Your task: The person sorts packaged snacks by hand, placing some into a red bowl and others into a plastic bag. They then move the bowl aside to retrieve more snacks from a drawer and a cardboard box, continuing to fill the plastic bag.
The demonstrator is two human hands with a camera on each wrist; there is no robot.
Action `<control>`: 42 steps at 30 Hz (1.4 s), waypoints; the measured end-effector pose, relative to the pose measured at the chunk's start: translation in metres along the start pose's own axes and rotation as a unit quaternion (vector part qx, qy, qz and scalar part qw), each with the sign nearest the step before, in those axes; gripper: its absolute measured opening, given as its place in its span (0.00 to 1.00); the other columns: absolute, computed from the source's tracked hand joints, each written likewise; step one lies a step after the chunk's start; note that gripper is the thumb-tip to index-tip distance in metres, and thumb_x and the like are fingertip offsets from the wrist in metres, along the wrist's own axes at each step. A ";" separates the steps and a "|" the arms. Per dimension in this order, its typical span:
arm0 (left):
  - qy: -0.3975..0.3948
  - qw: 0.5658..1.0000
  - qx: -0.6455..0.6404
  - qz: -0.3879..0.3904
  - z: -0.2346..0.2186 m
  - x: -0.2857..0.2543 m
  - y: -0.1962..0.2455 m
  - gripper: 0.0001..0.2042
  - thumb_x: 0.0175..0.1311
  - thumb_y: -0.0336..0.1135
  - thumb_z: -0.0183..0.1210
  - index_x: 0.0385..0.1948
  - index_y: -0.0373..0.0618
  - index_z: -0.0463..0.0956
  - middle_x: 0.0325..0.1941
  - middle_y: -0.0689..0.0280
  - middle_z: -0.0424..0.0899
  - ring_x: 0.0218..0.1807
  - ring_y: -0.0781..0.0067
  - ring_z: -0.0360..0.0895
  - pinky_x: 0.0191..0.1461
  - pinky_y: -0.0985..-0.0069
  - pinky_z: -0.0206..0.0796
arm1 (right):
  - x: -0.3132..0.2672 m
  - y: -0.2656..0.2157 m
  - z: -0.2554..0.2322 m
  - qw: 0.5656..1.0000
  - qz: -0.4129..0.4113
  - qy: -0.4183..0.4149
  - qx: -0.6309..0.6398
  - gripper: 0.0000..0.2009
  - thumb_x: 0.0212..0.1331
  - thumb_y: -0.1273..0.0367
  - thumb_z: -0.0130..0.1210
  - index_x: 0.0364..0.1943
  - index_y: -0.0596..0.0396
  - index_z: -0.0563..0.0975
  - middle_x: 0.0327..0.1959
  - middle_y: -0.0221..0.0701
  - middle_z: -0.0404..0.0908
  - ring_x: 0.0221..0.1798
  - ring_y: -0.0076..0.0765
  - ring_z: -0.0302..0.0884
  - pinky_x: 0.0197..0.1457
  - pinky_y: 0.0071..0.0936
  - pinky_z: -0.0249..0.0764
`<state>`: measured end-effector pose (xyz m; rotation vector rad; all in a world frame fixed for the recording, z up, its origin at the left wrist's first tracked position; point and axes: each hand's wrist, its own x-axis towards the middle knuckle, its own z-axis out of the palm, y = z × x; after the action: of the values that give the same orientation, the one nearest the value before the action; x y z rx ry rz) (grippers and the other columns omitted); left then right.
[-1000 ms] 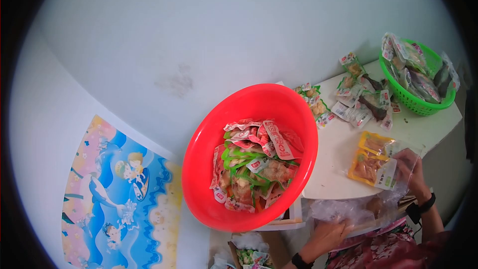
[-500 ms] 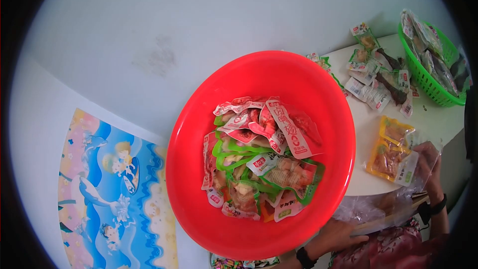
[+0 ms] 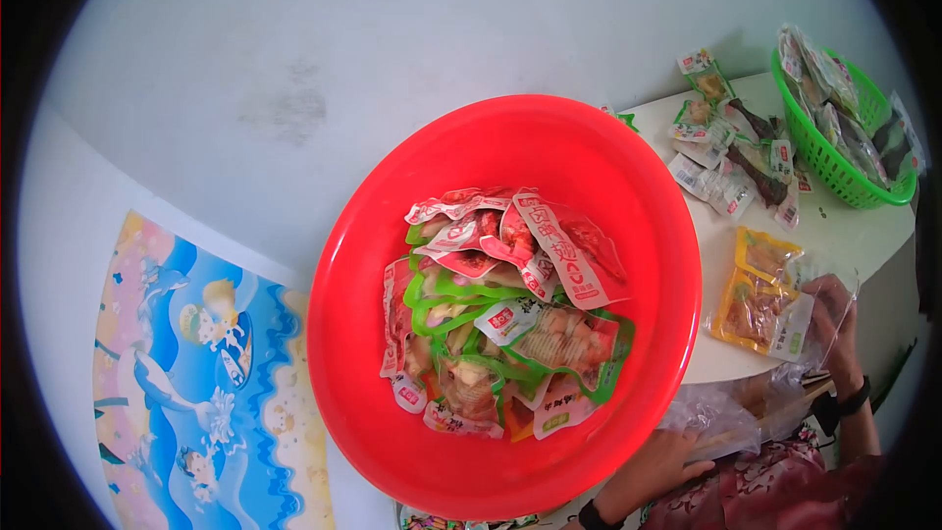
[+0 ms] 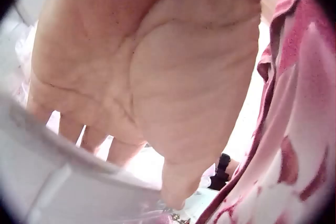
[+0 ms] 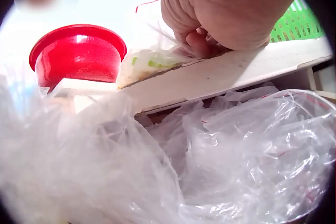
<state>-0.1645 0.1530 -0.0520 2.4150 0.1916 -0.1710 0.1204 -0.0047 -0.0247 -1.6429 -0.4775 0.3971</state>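
My right hand (image 3: pixel 834 319) is at the table's front right, with fingers curled on the loose end of a clear plastic bag (image 3: pixel 812 342). Inside that bag, yellow-edged food packets (image 3: pixel 756 299) lie flat on the tabletop. In the right wrist view, the same hand (image 5: pixel 220 11) pinches the bag just above the white table edge. Lower down, my left hand (image 3: pixel 655 471) lies by crumpled clear plastic bags (image 3: pixel 711 414) below the table edge. Its palm (image 4: pixel 147 71) fills the left wrist view, fingers extended and their tips hidden behind a pale edge.
A large red basin (image 3: pixel 358 363) of red and green food packets (image 3: pixel 559 334) stands left of the hands. Loose packets (image 3: pixel 731 162) and a green basket (image 3: pixel 834 142) occupy the table's back right. More clear bags (image 5: pixel 252 150) fill the space below the tabletop.
The head view has shifted, so the red basin looks larger and nearer and overlaps more of the table's left side. The right hand stays at the bag; the left hand stays below the table edge.
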 end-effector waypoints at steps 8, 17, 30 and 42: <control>-0.018 0.993 -0.113 0.028 -0.067 -0.086 0.039 0.29 0.71 0.46 0.64 0.71 0.47 0.70 0.70 0.51 0.75 0.67 0.52 0.77 0.66 0.51 0.70 | 0.003 0.010 -0.004 0.999 -0.040 -0.019 -0.004 0.03 0.71 0.72 0.55 0.39 0.56 0.77 0.29 0.22 0.77 0.26 0.13 0.73 0.28 0.15 0.67; 0.372 0.894 -0.156 0.193 -0.231 -0.134 0.089 0.13 0.71 0.33 0.62 0.47 0.32 0.81 0.40 0.42 0.86 0.35 0.64 0.86 0.29 0.75 0.74 | 0.003 0.009 -0.010 0.999 -0.027 -0.046 -0.013 0.03 0.71 0.73 0.55 0.38 0.57 0.77 0.28 0.22 0.77 0.26 0.13 0.72 0.27 0.15 0.67; -0.117 0.972 0.050 -0.199 -0.315 -0.075 0.060 0.21 0.58 0.17 0.49 0.52 0.40 0.81 0.53 0.53 0.84 0.53 0.47 0.81 0.57 0.62 0.74 | 0.000 0.004 -0.010 0.998 -0.005 -0.057 0.017 0.03 0.70 0.73 0.55 0.40 0.59 0.78 0.29 0.24 0.78 0.28 0.15 0.74 0.30 0.16 0.69; 0.004 0.987 -0.005 -0.163 -0.312 -0.087 0.039 0.33 0.68 0.19 0.45 0.78 0.42 0.53 0.73 0.46 0.68 0.69 0.51 0.74 0.71 0.66 0.65 | 0.002 0.004 -0.011 0.995 -0.011 -0.094 0.017 0.03 0.70 0.73 0.55 0.41 0.58 0.78 0.32 0.23 0.80 0.32 0.14 0.76 0.35 0.15 0.71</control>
<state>-0.2204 0.3216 0.2214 2.3604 0.5906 -0.3080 0.1277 -0.0133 -0.0274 -1.5736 -0.6261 0.5430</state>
